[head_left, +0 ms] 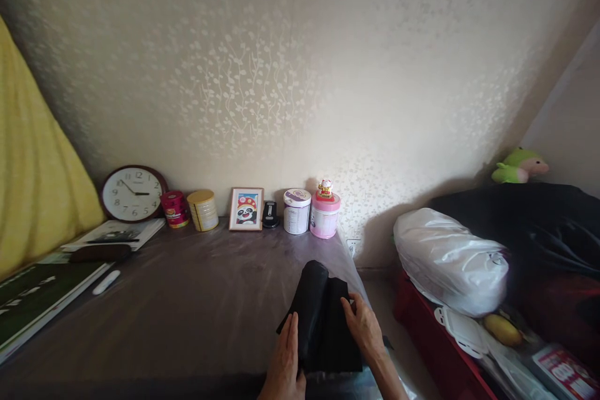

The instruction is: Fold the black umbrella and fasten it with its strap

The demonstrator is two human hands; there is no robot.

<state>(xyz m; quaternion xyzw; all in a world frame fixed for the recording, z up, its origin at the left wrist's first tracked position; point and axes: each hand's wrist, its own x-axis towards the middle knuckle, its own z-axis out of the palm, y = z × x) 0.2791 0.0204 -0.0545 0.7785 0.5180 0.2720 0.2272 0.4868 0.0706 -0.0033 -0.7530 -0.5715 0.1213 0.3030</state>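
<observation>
A black roll (313,306) lies near the front right of the cloth-covered table, with a flat black flap spread out from its right side. It looks like rolled sheet or fabric; its exact kind cannot be made out. My left hand (285,356) grips the roll's lower left side, fingers stretched along it and pressed together, the thumb mostly hidden. On the other side, my right hand (365,328) pinches the flap's right edge between thumb and fingers.
Along the wall stand a round clock (134,194), a pink-red tin (174,209), a yellow tin (203,210), a panda picture frame (246,209) and two canisters (297,212). Books (51,294) lie left. Beyond the table's right edge is a red box (435,337) beneath a white bag (447,262).
</observation>
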